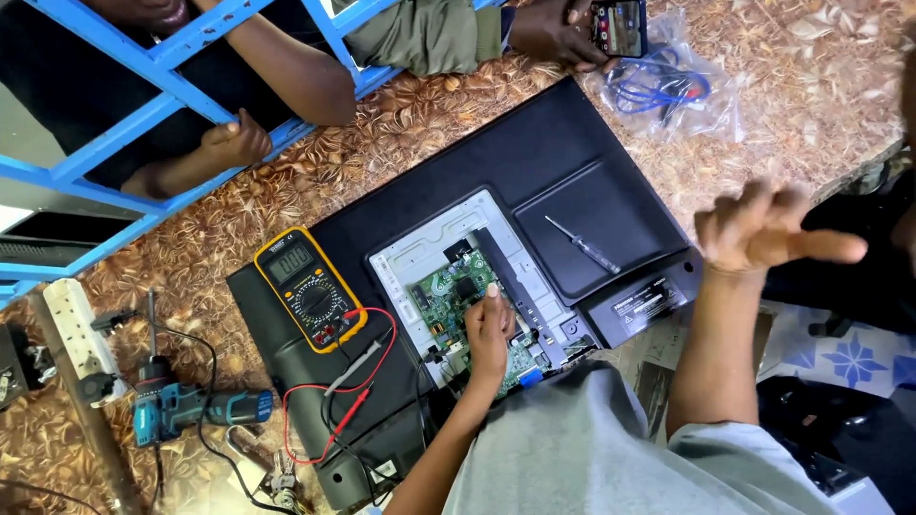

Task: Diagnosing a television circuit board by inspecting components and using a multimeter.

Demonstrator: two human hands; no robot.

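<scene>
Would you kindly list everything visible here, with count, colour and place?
TV: one, black, face down on the patterned table, back panel partly off.
Circuit board: one, green, in the opened back.
Screwdriver: one, on the TV back.
Multimeter: one, yellow, left on the TV, red and black leads attached.
Drill: one, teal, lower left.
Power strip: one, white, far left.
Cable bag: one, clear, blue cable inside, top right.
Phone: one, held by another person, top.
Left hand: on the circuit board.
Right hand: raised, open, empty.
</scene>
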